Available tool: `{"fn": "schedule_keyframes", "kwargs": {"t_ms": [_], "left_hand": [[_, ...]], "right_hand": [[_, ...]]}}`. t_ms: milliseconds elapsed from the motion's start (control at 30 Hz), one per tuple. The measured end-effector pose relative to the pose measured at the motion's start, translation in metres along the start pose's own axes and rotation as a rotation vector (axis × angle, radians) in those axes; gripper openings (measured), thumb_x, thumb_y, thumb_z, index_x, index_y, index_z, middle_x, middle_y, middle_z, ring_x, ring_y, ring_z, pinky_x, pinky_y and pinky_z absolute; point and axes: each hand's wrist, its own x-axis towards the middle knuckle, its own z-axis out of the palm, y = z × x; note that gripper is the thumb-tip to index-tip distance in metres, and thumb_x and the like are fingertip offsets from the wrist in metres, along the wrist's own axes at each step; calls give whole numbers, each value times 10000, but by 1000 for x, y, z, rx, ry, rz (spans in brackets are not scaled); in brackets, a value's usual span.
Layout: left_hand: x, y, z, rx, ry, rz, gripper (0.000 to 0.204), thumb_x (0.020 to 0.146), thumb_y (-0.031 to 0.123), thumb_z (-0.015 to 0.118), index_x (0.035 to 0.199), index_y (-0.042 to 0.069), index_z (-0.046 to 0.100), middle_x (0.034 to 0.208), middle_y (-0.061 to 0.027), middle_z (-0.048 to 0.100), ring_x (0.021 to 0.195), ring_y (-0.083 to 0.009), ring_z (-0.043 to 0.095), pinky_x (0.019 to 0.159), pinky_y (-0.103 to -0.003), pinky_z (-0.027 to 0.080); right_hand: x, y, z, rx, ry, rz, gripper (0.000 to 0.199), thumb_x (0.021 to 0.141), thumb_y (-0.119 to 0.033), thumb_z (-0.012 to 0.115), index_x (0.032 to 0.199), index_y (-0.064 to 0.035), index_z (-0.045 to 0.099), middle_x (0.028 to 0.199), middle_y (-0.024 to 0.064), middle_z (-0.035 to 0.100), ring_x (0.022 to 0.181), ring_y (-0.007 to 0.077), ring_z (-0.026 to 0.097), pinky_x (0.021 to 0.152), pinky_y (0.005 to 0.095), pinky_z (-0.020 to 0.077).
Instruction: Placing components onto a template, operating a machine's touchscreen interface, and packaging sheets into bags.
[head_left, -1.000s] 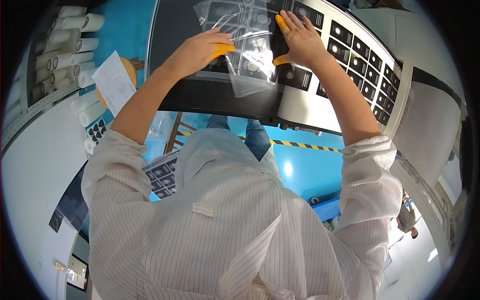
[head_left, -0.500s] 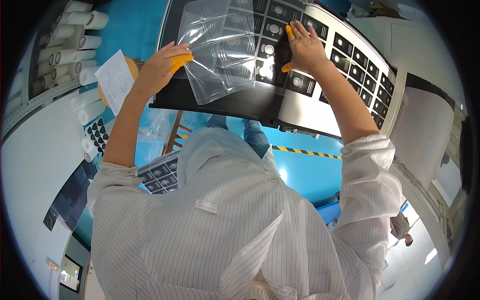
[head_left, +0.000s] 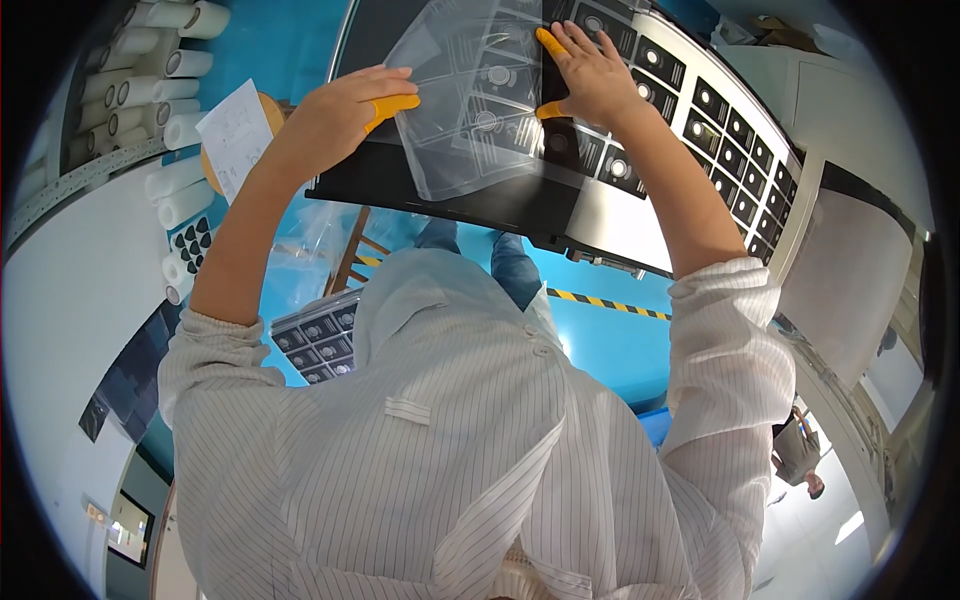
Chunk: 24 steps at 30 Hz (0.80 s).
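A clear plastic sheet (head_left: 450,150) lies over the left part of a dark printed sheet with rows of rectangular panels and round motifs (head_left: 618,168). My left hand (head_left: 335,115) is at the clear sheet's left edge, yellow-covered thumb and forefinger closed together on it, the other fingers stretched out. Part of that grip is hidden behind my fingers. At the sheet's right edge, my right hand (head_left: 597,90) rests palm down with fingers spread. Yellow finger covers sit on its thumb and forefinger too. Panels show through the clear sheet.
The printed sheet lies on a black-edged table (head_left: 470,215). White rolls (head_left: 190,64) fill a rack at left, near a drawing on paper (head_left: 236,135). More printed panels (head_left: 318,340) stand low at left. A co-worker (head_left: 797,450) is in the distance at lower right.
My right hand has moved left to the clear sheet's right edge. The clear sheet has shifted slightly right and shows less glare, with more panels visible through it. My left hand has moved slightly right.
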Motion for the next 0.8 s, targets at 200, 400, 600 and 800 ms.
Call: {"fn": "schedule_keyframes", "kwargs": {"t_ms": [200, 400, 600, 800], "left_hand": [[-18, -1, -5, -10, 20, -1, 405, 841, -31, 576, 1216, 118, 615, 1281, 3, 596, 1242, -231, 522, 1043, -319, 439], [-28, 5, -14, -24, 36, 22, 429, 833, -81, 507, 1219, 77, 608, 1298, 6, 589, 1241, -236, 525, 1039, -327, 450], [-42, 2, -19, 1, 54, 58, 432, 813, -81, 505, 1204, 65, 616, 1301, 9, 587, 1231, -238, 532, 1045, -331, 447], [-77, 24, -55, 86, 118, -83, 305, 753, -23, 628, 1030, 65, 720, 1253, -16, 622, 1222, -212, 545, 1007, -346, 485]], "right_hand": [[0, 1, 6, -24, 64, 22, 892, 740, -449, 767, 1441, -50, 385, 1559, 65, 271, 1460, 161, 175, 1196, 416, 119], [-3, 3, 1, -17, 14, 13, 885, 704, -428, 788, 1417, -49, 425, 1563, 72, 264, 1456, 164, 196, 1195, 411, 122], [0, 0, 4, -35, 65, -7, 854, 679, -403, 791, 1380, -33, 471, 1550, 90, 291, 1457, 171, 198, 1193, 415, 128], [9, -11, -11, -62, -49, 9, 834, 667, -409, 799, 1339, -9, 510, 1541, 112, 307, 1462, 203, 185, 1184, 425, 154]]}}
